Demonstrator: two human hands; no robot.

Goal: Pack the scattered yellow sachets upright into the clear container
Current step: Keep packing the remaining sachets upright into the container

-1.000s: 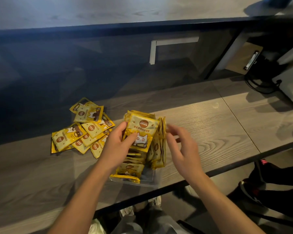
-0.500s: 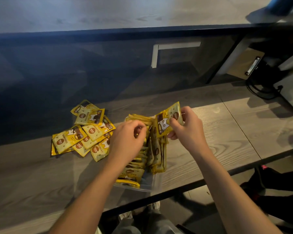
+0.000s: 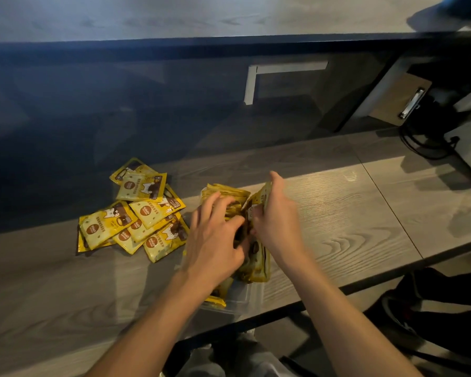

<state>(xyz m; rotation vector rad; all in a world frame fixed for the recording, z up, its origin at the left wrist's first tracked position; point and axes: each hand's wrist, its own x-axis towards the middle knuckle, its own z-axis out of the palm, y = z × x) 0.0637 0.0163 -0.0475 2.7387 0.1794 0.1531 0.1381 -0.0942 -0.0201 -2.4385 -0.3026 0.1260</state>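
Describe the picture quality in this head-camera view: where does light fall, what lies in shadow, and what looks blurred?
Head view: light falls brightest on the wooden counter to the right; the dark panel behind stays in deep shadow, with faint reflections. The left hand and right hand are motion-blurred over the clear container; the loose sachets stay sharper. Wide-angle bending curves the edges.

Loose sachets (image 3: 136,213) on tabletop: about eight. Container (image 3: 239,300): one. Hands: two.
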